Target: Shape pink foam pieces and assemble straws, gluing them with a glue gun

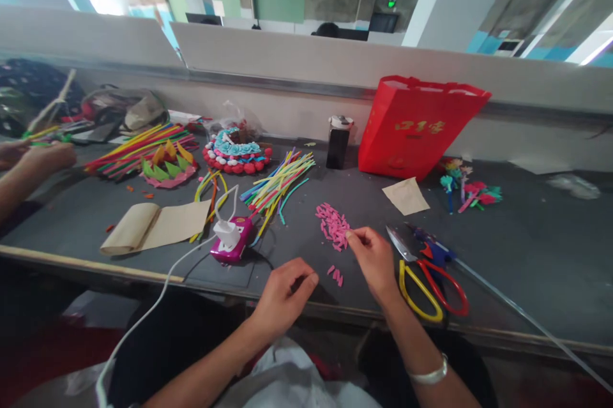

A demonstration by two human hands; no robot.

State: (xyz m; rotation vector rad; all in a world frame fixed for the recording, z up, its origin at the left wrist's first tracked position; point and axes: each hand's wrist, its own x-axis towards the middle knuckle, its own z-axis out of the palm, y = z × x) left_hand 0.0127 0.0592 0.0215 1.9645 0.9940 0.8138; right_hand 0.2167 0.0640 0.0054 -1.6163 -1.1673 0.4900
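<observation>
A loose heap of small pink pieces (332, 225) lies on the dark tabletop, their material too small to tell. My right hand (372, 260) is at the heap's right edge, thumb and forefinger pinched on a pink piece. Nearer the table's front edge are several separate pink pieces (336, 275). Left of these, my left hand (286, 296) rests loosely curled by the edge, thumb close to the bent fingers, nothing visible in it. Just right of my right hand lie scissors (421, 290) with one yellow and one red handle, beside a blue glue gun (435, 248) with a long clear stick.
A magenta power socket (232, 239) with a white cable sits left. Behind are colourful pipe cleaners (282, 181), a black bottle (338, 146), a red bag (421, 130) and brown paper (406, 196). Another person's hand (48, 156) works at far left. Flower pieces (479, 194) lie right.
</observation>
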